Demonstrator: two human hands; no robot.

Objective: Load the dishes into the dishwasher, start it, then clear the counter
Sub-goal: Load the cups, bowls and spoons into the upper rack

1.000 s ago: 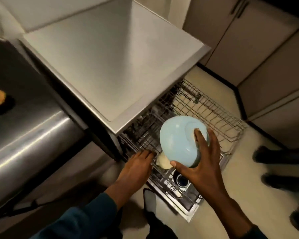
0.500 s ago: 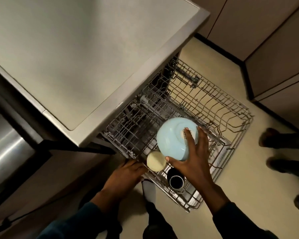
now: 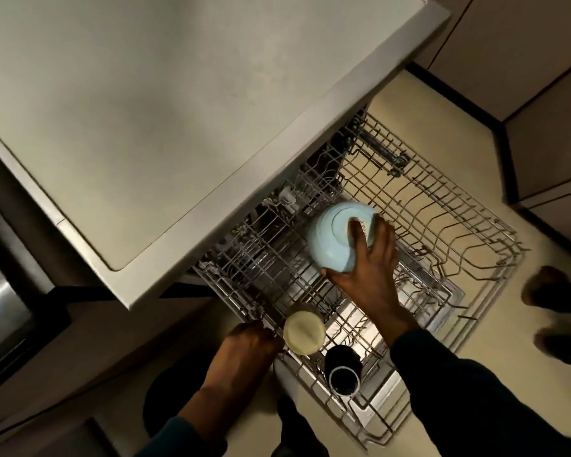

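Right hand (image 3: pixel 368 275) grips the light blue bowl (image 3: pixel 335 239) upside down, base ring facing up. Fingers (image 3: pixel 356 230) spread over the base, thumb hooked at the near rim, so the bowl sits under and ahead of the palm. It is over the middle of the pulled-out dishwasher rack (image 3: pixel 459 225), low among the wires; can't tell if the rim already touches the tines. Inverted hold probably so it lands mouth-down and drains.

Left hand (image 3: pixel 248 341) is at the rack's near-left corner, fingers curled at the rim wire. Looks like a steadying hold so the rack doesn't roll, but the fingertips are hidden; a real grip on the wire can't be confirmed.

Already in the rack along the near edge: a cream bowl (image 3: pixel 304 331) mouth-down just beside the left hand, and a dark mug (image 3: pixel 343 371) lying tilted, opening toward the camera, just right of it. Blue bowl is well apart from both, farther in toward the machine. Right half of the rack shows only wire.

Grey table (image 3: pixel 145 110) overhangs the far-left part of the rack. Someone else's shoes (image 3: pixel 548 285) on the floor at right.

Step judged: seating the blue bowl. Loading is early; start and clearing not done.
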